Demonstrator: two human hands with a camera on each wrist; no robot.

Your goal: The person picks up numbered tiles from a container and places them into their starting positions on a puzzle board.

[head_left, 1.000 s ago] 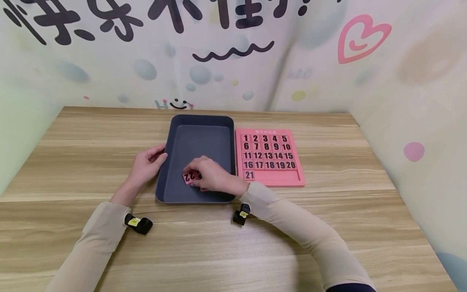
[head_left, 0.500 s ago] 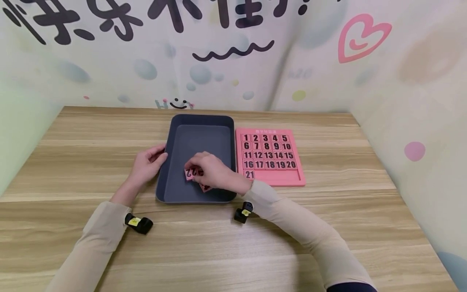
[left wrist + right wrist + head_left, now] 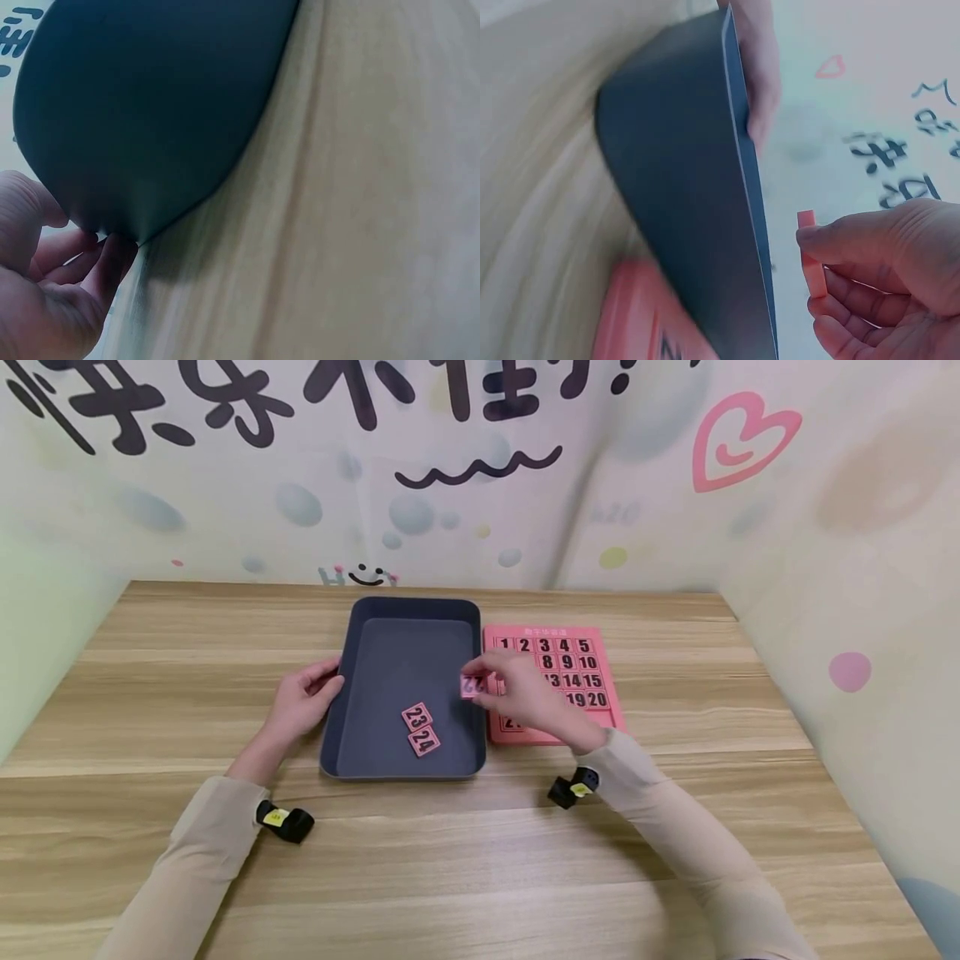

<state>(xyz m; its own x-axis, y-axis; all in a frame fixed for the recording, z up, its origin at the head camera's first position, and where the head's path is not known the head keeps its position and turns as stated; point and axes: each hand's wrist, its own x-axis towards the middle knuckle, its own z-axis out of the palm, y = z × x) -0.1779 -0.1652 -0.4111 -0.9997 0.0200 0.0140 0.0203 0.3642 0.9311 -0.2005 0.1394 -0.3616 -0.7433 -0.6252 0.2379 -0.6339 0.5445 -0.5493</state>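
Note:
My right hand (image 3: 525,693) pinches a small pink number tile (image 3: 472,686) marked 22 between thumb and fingers, over the right rim of a dark grey tray (image 3: 397,647). In the right wrist view the tile (image 3: 811,259) is seen edge-on, above the tray's side wall. Two more tiles, the 23 tile (image 3: 416,717) and the 24 tile (image 3: 424,742), lie touching on the tray floor. At the tray's left side my left hand (image 3: 303,703) grips the rim, also seen in the left wrist view. A pink number board (image 3: 609,720) is partly hidden under my right hand.
The board stands right beside the tray, with rows of numbered tiles set in it. Both rest on a wood-grain table (image 3: 420,860). A patterned wall (image 3: 480,510) rises behind the table's back edge. Each wrist carries a black camera.
My right hand has lifted the 22 tile off the tray floor and moved right and away from me to the tray's rim, uncovering tiles 23 and 24. The left hand has stayed put.

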